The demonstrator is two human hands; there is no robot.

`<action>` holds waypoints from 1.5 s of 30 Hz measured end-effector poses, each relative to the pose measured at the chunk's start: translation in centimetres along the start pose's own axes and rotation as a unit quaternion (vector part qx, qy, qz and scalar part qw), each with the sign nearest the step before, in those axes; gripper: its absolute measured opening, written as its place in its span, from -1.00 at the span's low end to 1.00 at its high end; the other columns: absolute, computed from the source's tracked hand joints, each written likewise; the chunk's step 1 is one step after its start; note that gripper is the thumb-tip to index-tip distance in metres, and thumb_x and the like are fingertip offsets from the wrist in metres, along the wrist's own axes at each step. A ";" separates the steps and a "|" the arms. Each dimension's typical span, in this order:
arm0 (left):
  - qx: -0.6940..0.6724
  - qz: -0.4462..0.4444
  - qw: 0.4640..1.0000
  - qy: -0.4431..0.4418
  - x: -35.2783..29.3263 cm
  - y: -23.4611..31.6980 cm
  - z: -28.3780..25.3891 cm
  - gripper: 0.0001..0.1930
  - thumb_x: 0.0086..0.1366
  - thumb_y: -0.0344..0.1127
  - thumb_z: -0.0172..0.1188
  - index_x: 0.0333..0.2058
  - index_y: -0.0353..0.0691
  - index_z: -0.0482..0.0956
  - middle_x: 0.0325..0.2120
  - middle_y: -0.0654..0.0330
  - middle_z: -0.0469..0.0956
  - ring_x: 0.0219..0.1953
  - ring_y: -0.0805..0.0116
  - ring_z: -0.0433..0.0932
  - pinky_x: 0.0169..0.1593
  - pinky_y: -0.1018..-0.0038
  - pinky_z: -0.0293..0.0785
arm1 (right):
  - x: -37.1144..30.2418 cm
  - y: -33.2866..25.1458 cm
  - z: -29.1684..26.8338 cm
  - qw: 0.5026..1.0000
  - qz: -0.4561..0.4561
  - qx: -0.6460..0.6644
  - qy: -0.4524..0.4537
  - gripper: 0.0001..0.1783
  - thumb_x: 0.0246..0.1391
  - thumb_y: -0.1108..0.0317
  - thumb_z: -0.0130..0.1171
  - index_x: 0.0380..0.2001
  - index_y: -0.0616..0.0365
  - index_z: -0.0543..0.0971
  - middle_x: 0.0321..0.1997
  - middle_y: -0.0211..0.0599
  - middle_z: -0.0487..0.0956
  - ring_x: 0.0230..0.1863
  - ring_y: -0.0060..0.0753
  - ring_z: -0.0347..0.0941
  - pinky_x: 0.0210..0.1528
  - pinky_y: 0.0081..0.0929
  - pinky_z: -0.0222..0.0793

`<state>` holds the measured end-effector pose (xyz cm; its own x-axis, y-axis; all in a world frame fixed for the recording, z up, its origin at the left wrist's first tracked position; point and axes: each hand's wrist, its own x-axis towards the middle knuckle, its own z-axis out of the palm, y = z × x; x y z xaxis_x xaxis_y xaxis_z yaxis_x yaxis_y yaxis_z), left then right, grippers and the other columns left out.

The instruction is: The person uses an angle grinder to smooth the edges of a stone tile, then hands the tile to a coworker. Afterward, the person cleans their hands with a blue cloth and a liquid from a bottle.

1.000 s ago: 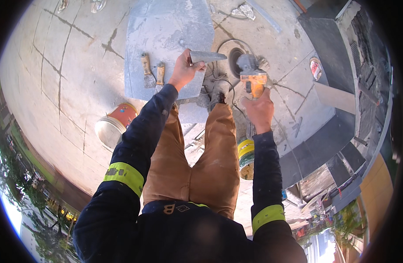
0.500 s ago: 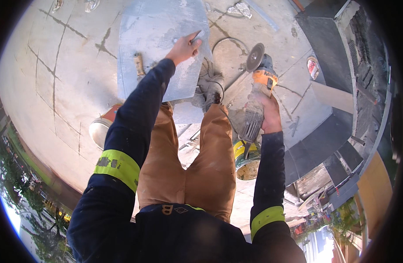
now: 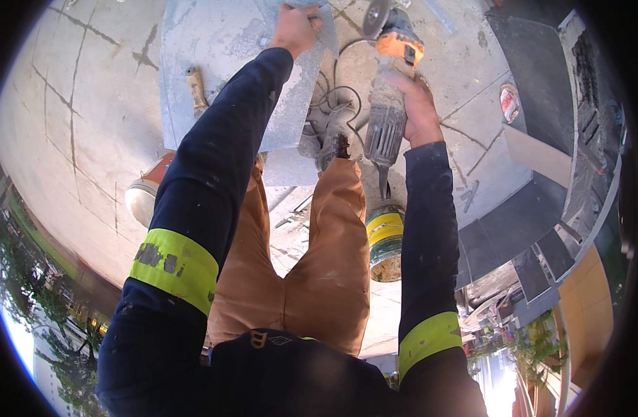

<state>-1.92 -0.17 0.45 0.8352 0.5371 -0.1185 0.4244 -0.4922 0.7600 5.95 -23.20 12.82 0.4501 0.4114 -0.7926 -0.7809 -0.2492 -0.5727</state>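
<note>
At one o'clock, the right hand (image 3: 417,108) had its fingers wrapped round the angle grinder (image 3: 387,121), presumably keeping the disc (image 3: 376,19) away from the legs (image 3: 336,240). At twelve, the left hand (image 3: 296,31) curled over the grey sheet (image 3: 218,42); its grip I couldn't tell.

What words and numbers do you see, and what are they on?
Dark top: tan lettering, which I won't copy, beside a small diamond outline.
Grinder: dark marking on its orange part, too small to read.
Red-and-white object at right: markings too blurred to read.
</note>
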 end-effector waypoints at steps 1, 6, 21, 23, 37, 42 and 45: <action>0.002 0.032 0.999 0.016 -0.2 -0.4 -0.1 -0.69 0.10 -0.33 0.10 -0.14 -0.17 0.58 -0.36 -0.12 0.57 -0.27 -0.05 0.56 -0.19 0.20 0.45 | 0.4 -0.2 0.3 1.000 -0.003 -0.013 -0.008 -0.57 -0.06 0.33 0.19 -0.10 0.27 0.41 -0.34 -0.15 0.54 -0.46 -0.25 0.54 -0.41 -0.35 0.52; -0.013 -0.012 0.997 0.079 -0.3 0.3 -0.4 -0.80 0.06 -0.35 0.14 -0.30 -0.20 0.60 -0.41 -0.10 0.56 -0.31 -0.08 0.54 -0.23 0.21 0.45 | 1.3 -1.6 1.7 0.995 -0.014 -0.099 -0.021 -0.56 -0.05 0.35 0.18 -0.07 0.25 0.40 -0.34 -0.18 0.54 -0.45 -0.28 0.53 -0.41 -0.35 0.52; -0.105 -0.071 0.992 0.026 0.4 0.5 -0.9 -0.80 -0.03 -0.26 0.28 -0.47 -0.27 0.61 -0.47 -0.08 0.55 -0.36 -0.06 0.53 -0.26 0.21 0.43 | 3.7 0.4 2.3 0.995 0.024 -0.096 0.001 -0.61 0.01 0.31 0.14 -0.10 0.26 0.41 -0.34 -0.15 0.53 -0.45 -0.23 0.54 -0.42 -0.31 0.53; -0.087 -0.068 0.993 0.031 0.4 0.3 -0.8 -0.79 -0.04 -0.25 0.30 -0.47 -0.27 0.61 -0.49 -0.08 0.55 -0.36 -0.05 0.53 -0.25 0.21 0.42 | 4.1 0.2 2.6 0.994 0.028 -0.105 0.001 -0.61 0.01 0.31 0.14 -0.10 0.27 0.40 -0.35 -0.14 0.53 -0.46 -0.22 0.54 -0.41 -0.30 0.53; -0.095 -0.055 0.992 0.059 0.0 0.3 0.9 -0.77 0.05 -0.25 0.29 -0.28 -0.12 0.65 -0.23 0.07 0.49 -0.14 0.03 0.49 -0.06 0.25 0.42 | 2.2 -0.4 3.4 0.988 0.049 -0.147 0.015 -0.60 -0.02 0.39 0.11 -0.07 0.26 0.37 -0.29 -0.10 0.52 -0.38 -0.23 0.53 -0.36 -0.33 0.53; -0.097 -0.057 0.992 0.056 0.3 -0.2 1.1 -0.77 0.05 -0.26 0.29 -0.28 -0.14 0.64 -0.24 0.07 0.49 -0.14 0.02 0.49 -0.07 0.25 0.42 | 2.5 -0.5 3.4 0.988 0.066 -0.143 0.011 -0.58 -0.01 0.39 0.11 -0.05 0.26 0.36 -0.28 -0.09 0.53 -0.38 -0.24 0.53 -0.36 -0.35 0.53; -0.103 -0.061 0.991 0.058 0.2 -0.2 1.3 -0.77 0.05 -0.27 0.29 -0.29 -0.15 0.64 -0.25 0.07 0.49 -0.14 0.02 0.49 -0.07 0.24 0.42 | 2.9 -0.1 2.9 0.987 0.057 -0.148 0.010 -0.59 0.00 0.36 0.08 -0.06 0.26 0.36 -0.31 -0.12 0.53 -0.41 -0.21 0.53 -0.38 -0.32 0.53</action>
<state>-1.33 -0.84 -0.54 0.7317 0.6644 -0.1523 0.4287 -0.2747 0.8607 6.06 -19.50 11.19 0.3773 0.3490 -0.8578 -0.6673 -0.5398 -0.5131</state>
